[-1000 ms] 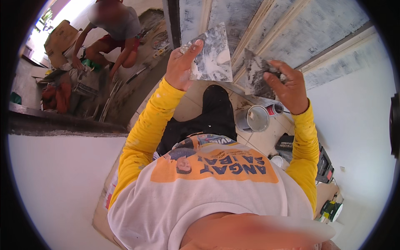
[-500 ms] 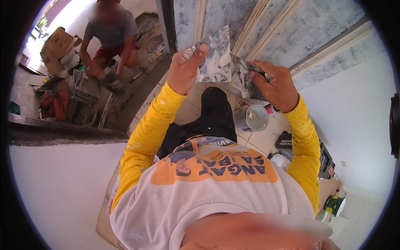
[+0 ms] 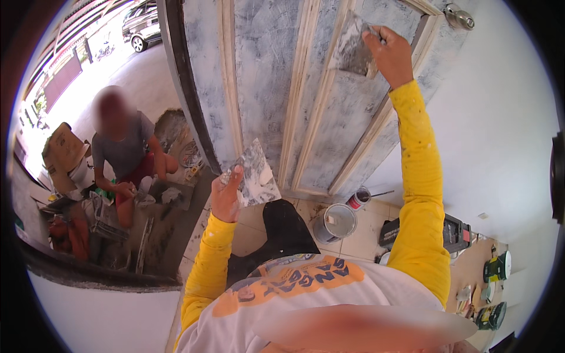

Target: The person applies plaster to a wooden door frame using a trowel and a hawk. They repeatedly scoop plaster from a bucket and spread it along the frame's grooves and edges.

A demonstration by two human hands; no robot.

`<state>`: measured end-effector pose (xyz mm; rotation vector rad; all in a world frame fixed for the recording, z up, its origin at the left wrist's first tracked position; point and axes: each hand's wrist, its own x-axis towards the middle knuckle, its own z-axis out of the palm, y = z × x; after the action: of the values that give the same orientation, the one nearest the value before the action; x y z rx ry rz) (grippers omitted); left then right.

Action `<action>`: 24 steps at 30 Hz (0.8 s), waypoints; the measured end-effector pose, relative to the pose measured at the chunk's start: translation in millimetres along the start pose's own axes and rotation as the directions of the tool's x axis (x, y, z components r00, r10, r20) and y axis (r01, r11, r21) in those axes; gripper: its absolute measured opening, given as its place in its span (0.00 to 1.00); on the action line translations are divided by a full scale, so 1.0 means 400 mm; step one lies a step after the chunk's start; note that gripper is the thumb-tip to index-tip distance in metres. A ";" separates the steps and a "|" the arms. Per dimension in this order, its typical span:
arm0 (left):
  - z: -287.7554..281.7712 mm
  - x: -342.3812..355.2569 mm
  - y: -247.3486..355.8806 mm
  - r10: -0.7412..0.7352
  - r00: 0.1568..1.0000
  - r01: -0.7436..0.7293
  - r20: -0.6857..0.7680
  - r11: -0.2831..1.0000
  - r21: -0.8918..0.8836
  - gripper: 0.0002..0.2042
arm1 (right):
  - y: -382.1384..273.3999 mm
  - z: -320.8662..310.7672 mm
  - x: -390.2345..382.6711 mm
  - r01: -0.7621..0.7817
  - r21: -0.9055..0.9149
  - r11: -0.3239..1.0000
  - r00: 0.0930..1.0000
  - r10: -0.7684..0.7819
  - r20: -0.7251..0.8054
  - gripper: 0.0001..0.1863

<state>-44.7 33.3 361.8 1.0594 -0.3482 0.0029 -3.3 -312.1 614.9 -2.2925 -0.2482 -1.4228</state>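
My left hand (image 3: 226,194) grips a thin square metal plate (image 3: 254,172) smeared with pale putty, held in front of the lower part of the panelled door (image 3: 265,76). My right hand (image 3: 389,56) is raised high, thumb and fingers closed on a grimy metal spreader (image 3: 348,47) that lies at the door's face, beside a raised moulding. The door is mottled grey and white, with pale wooden mouldings and a silver knob (image 3: 459,17) at the upper right.
A co-worker (image 3: 126,147) crouches in the doorway at left among rags and cardboard (image 3: 66,147). A car (image 3: 141,26) stands outside. Below me are a grey bucket (image 3: 335,223), a small can (image 3: 358,199), a black case (image 3: 453,234) and paint pails (image 3: 497,267) by the white wall (image 3: 494,147).
My hands have separated: the right moved up onto the door with the spreader, the left down and left with the plate. The view shows more of the door and outside.
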 end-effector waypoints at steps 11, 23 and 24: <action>-0.024 -0.003 -0.017 -0.004 1.000 0.004 0.001 1.000 -0.011 0.15 | 0.044 0.003 0.152 0.191 -0.219 0.957 0.977 -0.206 -0.049 0.12; -0.027 0.001 -0.013 -0.024 0.999 0.023 0.025 0.999 0.033 0.14 | 0.019 0.055 0.191 0.083 -0.533 0.842 0.985 -0.151 -0.086 0.16; -0.027 -0.002 -0.012 -0.038 0.999 0.038 0.016 0.999 0.027 0.14 | 0.008 0.052 0.180 0.039 -0.573 0.819 0.998 -0.065 -0.025 0.17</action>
<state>-41.5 40.3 352.5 1.0932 -0.3436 -0.0353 47.6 -311.0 669.9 -2.7319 0.1645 -1.7583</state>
